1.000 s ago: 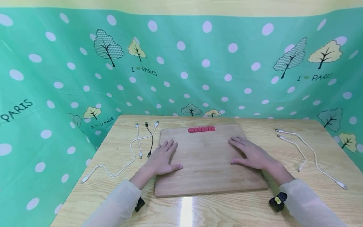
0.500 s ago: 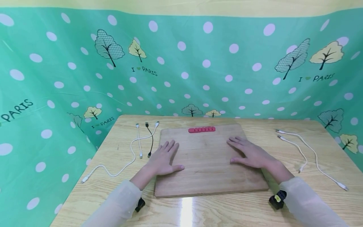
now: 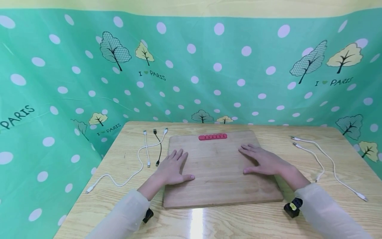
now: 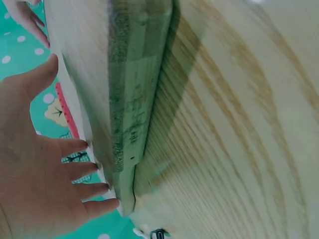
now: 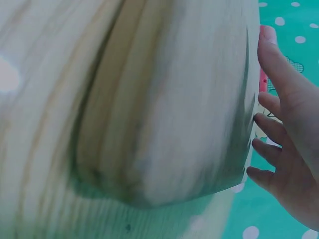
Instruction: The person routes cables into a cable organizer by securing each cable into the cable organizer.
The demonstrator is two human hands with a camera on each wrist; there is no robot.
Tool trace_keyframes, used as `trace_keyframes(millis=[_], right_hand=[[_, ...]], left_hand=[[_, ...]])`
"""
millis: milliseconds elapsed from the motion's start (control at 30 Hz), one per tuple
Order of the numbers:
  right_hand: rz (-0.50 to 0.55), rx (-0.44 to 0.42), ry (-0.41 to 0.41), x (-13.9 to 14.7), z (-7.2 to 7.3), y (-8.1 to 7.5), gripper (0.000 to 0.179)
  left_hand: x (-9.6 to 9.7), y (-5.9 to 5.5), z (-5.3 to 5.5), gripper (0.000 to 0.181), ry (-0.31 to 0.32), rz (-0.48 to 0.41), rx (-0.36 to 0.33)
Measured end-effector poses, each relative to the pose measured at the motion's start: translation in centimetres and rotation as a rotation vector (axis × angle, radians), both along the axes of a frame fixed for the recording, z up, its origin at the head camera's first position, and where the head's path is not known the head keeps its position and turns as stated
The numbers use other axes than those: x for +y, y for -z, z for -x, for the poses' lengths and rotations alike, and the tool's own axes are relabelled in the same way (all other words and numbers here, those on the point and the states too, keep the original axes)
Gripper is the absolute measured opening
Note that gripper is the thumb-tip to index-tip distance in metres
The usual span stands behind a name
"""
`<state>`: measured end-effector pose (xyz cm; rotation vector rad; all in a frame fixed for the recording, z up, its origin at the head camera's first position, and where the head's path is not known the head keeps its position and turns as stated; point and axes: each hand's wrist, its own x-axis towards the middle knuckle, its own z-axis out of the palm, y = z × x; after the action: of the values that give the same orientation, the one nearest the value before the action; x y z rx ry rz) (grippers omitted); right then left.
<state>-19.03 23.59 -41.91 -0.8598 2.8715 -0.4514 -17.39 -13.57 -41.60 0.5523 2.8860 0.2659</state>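
Observation:
A flat wooden board lies in the middle of the table in the head view. On its left part rests my left hand, fingers spread and thumb pointing inward. My right hand rests on the board's right side in the same manner, fingers pointing toward the far left. Both wrist views show fingertips touching the board's top, with nothing held by the left hand or the right hand. Near the board's far edge sits a red strip with several notches, apart from both hands.
Left of the board lie a long white cable, a short white cable and a short black cable. Two white cables lie at the right. A green dotted curtain hangs behind the wooden table.
Both hands stay on the board with barely any movement. The whole head view shifts very slightly; the cables and the red strip keep their places.

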Motion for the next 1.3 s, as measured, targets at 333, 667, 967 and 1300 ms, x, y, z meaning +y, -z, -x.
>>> trace_keyframes(millis=[333, 667, 967, 1300], right_hand=[[0.026, -0.024, -0.037, 0.2, 0.5, -0.1, 0.09], [0.06, -0.034, -0.02, -0.1, 0.6, -0.5, 0.088], [0.063, -0.043, -0.003, -0.3, 0.2, -0.4, 0.088], [0.057, -0.04, 0.037, -0.1, -0.1, -0.2, 0.091]], left_hand=[[0.9, -0.4, -0.3, 0.095, -0.04, -0.025, -0.025], [1.1, -0.4, 0.0, 0.095, -0.057, -0.059, -0.05], [1.1, -0.5, 0.4, 0.096, -0.052, -0.038, -0.071], [1.2, -0.4, 1.3, 0.096, -0.021, -0.065, -0.083]])
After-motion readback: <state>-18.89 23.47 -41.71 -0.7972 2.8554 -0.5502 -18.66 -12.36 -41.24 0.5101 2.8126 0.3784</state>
